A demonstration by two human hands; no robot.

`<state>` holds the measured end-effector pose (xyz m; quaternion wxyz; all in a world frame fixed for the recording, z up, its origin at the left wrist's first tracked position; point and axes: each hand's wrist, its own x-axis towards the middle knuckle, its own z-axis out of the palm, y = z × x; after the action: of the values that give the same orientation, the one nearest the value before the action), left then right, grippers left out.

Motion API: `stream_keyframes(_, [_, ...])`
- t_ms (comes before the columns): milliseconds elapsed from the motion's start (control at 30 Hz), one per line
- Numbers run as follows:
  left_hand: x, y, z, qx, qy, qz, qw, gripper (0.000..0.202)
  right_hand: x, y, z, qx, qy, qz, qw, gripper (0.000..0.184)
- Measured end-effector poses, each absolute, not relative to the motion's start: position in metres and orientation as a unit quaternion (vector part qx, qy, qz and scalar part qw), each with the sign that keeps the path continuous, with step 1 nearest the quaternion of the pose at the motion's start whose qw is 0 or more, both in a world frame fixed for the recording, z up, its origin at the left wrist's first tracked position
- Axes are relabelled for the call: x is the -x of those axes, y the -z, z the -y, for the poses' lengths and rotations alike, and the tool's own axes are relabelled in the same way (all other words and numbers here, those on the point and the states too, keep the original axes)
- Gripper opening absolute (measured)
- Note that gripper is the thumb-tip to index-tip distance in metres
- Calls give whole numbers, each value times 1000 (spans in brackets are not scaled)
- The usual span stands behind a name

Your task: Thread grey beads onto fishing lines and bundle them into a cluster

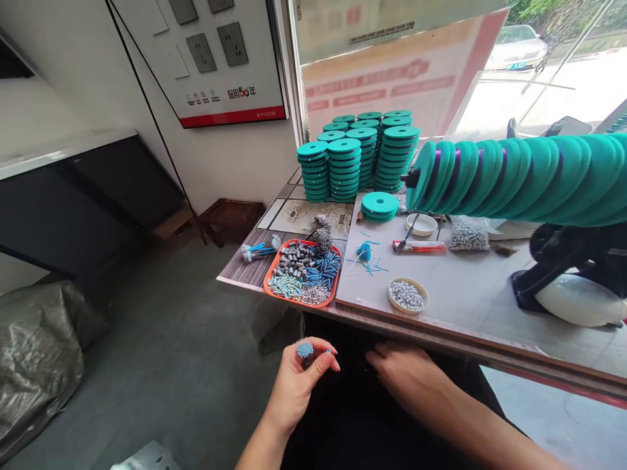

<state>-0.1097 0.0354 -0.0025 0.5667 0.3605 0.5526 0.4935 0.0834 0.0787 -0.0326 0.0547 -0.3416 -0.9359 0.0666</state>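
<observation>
My left hand (pixel 301 378) is closed in front of the table edge, around a bundle with a round cluster of blue-grey tips (pixel 304 350). A tiny blue piece shows between its thumb and forefinger. My right hand (pixel 401 369) is over my dark-clothed lap, knuckles up and fingers curled under; whatever it holds is hidden. Above my left hand, on the table, an orange tray (pixel 267 287) contains grey metal cylinders (pixel 296 260), blue ribbed pieces (pixel 327 266), yellow-green pieces (pixel 285 286) and small shiny beads (pixel 317 294). A round dish (pixel 425 307) of grey beads stands nearer my right hand.
Stacks of teal foam spools (pixel 343 170) stand at the back. A long row of teal spools (pixel 514 176) sits on a machine (pixel 533 261) at right. A red-handled tool (pixel 426 247), blue sticks (pixel 365 253) and a bag of beads (pixel 469 234) lie on the table.
</observation>
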Motion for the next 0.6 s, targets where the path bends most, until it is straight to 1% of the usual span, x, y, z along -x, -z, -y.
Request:
stream_keyframes(67, [109, 4, -36, -359, -492, -552, 569, 22, -77, 48, -83, 336, -85, 938, 12, 26])
stream_keyframes(167, [109, 6, -36, -357, -495, -550, 570, 23, -66, 70, -87, 324, -128, 936, -55, 5])
stream_keyframes(267, [109, 8, -34, -362, -491, -552, 569, 23, -59, 85, -87, 333, -159, 926, -82, 16])
stream_keyframes(367, [107, 4, -35, -363, -489, -551, 570, 21, -60, 89, -82, 354, -179, 915, -74, 12])
stream_keyframes(433, [107, -7, -36, -356, -502, -534, 579, 20, -64, 89, -79, 368, -195, 907, -58, 12])
stream_keyframes(533, [119, -42, -34, -368, -548, -450, 601, 24, -67, 92, -78, 395, -225, 890, -23, 13])
stream_keyframes(600, [136, -68, -24, -370, -598, -413, 579, 28, -65, 96, -80, 419, -246, 874, 14, 11])
